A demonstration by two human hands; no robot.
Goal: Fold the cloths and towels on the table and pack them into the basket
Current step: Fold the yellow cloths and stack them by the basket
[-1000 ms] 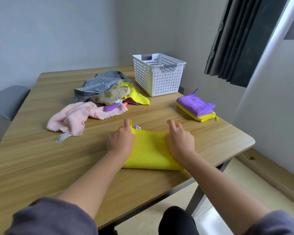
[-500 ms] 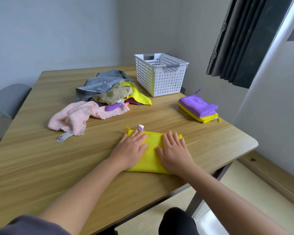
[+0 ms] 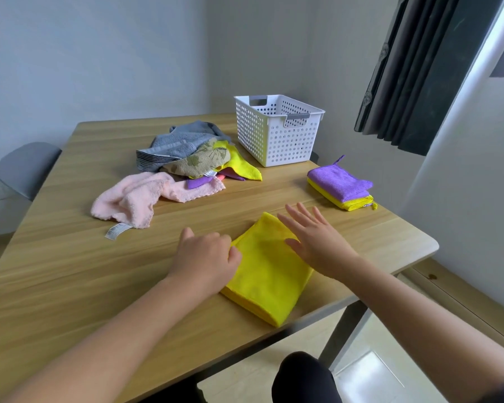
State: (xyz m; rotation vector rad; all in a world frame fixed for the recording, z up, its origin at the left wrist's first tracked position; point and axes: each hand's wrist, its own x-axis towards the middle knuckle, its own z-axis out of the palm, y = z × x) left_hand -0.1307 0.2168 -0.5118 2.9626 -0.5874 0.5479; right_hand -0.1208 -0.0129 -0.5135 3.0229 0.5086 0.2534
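**Desk:** Where's the cloth, and what have the hands got?

**Operator:** From my feed, the folded yellow cloth [image 3: 268, 274] lies at 6 o'clock on the table [image 3: 70, 271], its near corner close to the table's edge. My right hand [image 3: 317, 242] is released, flat with fingers spread over the cloth's far right part. My left hand [image 3: 207, 257] is curled against the cloth's left edge. I can't tell whether it's actually pinching the fold.

**Desk:** What worries you?

**Operator:** Three things, I'd judge. A careless sweep could push the cloth off that near edge. If I lift it one-handed, the layers may fall open. The purple-and-yellow folded stack [image 3: 341, 184] at 3 o'clock also sits near the table's right side, so a passing sleeve could knock it. The basket [image 3: 277, 135] waits at 1 o'clock, and the unfolded heap [image 3: 186, 152] at 11 is well apart from my hands.

**Desk:** Any writing?

**Operator:** Only a white care tag [image 3: 117, 230] on the pink towel [image 3: 134, 199] at 10 o'clock. It's printed, but too small to read. I see no brand on the basket.
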